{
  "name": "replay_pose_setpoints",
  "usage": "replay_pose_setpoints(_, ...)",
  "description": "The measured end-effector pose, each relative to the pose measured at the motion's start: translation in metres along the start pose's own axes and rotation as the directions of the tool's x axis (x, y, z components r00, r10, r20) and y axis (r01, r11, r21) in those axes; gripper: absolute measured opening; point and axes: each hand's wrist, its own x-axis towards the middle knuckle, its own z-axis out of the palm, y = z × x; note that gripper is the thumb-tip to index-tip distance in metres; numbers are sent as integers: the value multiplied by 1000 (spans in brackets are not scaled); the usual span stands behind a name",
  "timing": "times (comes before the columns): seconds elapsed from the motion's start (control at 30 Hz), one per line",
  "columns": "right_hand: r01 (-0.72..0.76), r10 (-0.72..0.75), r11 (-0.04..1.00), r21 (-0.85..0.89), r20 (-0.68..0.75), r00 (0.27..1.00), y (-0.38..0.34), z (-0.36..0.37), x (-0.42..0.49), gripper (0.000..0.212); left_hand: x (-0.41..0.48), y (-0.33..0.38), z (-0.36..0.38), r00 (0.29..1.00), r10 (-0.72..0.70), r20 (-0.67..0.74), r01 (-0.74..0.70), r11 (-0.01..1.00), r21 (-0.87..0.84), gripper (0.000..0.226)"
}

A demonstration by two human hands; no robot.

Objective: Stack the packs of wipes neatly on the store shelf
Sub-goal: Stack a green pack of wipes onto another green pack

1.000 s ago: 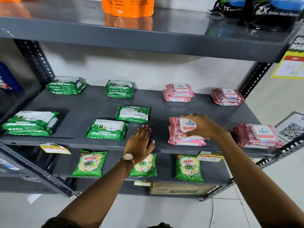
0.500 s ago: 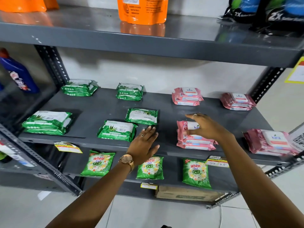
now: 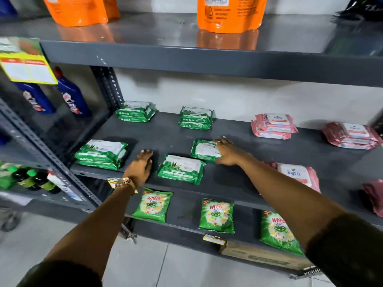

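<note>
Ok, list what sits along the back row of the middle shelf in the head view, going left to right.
Left green wipes stack → second green wipes stack → pink Kara stack → far-right pink Kara stack.

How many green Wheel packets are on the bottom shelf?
3, in a row along the lower shelf: left, middle, and right, partly behind the right arm. More could be hidden.

Grey metal shelving rack with perforated uprights, 3 tiers visible. White wall behind, smudged in places. Pale grey tiled floor below. Yellow price sign hangs upper left. Soft, even indoor light, glossy top shelf.
</note>
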Motion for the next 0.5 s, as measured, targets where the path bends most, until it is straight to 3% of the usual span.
replay_pose_setpoints(0.33, -187, 222, 933, 307, -84, 971, -11, -14, 6, 70, 6, -8, 16, 996, 88, 18, -90, 973, 211, 75)
replay_pose_setpoints(0.43, -122, 188, 902, 415, -122, 974, -24, -21, -2, 77, 7, -8, 17, 996, 91, 2, -90, 974, 208, 75)
replay_pose_setpoints(0.5, -16, 78, 906, 424, -129, 989, -41, -30, -9, 85, 6, -9, 19, 995, 95, -10, -91, 975, 205, 74)
